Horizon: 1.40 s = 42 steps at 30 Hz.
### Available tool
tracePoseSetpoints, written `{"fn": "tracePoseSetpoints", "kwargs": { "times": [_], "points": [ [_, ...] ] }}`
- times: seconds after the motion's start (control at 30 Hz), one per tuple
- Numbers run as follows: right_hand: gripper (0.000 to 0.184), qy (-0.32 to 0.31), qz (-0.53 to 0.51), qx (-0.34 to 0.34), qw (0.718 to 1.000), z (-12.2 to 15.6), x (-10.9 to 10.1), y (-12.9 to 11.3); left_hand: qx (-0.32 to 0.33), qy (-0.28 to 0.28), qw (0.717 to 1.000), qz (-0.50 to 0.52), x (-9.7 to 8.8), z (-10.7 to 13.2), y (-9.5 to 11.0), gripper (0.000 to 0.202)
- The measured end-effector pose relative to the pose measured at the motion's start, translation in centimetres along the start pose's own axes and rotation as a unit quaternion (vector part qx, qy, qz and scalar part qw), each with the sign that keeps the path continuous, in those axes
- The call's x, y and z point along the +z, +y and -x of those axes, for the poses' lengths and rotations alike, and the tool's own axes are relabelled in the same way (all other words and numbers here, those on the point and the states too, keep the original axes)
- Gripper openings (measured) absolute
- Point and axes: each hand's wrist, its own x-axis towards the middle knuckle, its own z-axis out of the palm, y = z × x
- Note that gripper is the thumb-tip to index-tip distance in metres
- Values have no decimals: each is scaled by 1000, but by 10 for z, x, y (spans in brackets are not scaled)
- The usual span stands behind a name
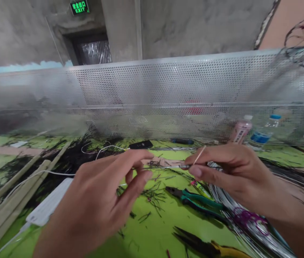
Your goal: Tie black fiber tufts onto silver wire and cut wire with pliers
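A thin dark wire (170, 166) runs roughly level between my two hands, above the green tabletop (154, 222). My left hand (100, 200) has its fingers curled around the wire's left end, partly hiding it. My right hand (235, 172) pinches the other end between thumb and forefinger. A short pale thin strip (200, 154) sticks up at a slant from the same pinch. Below my right hand lie green-handled pliers (197, 200) and a bundle of silvery wires (248, 229) with purple wire around it.
Yellow-handled long-nose pliers (202, 243) lie in front. A white power bank (49, 204) with a cable and wooden strips (20, 200) are at left. A pink bottle (240, 130) and a clear bottle (264, 132) stand before the perforated metal screen (154, 86). Dark wire scraps (152, 197) litter the table.
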Motion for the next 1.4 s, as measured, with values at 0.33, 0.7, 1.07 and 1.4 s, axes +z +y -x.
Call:
{"fn": "tracePoseSetpoints", "kwargs": {
  "times": [0.33, 0.7, 1.07, 1.4],
  "points": [
    [7, 116, -78, -29, 990, -10, -20, 16, -52, -117, 981, 143, -31, 19, -85, 50],
    [20, 129, -182, -82, 971, -4, -67, 63, -109, 203, 955, 188, 23, -11, -130, 44],
    [29, 173, -16, -70, 982, 38, -15, 61, -86, 183, 977, 72, 58, -13, -162, 26],
    [45, 77, 247, -296, 919, 10, -24, 42, 53, 215, 975, 17, 59, -35, -124, 72]
  ]
}}
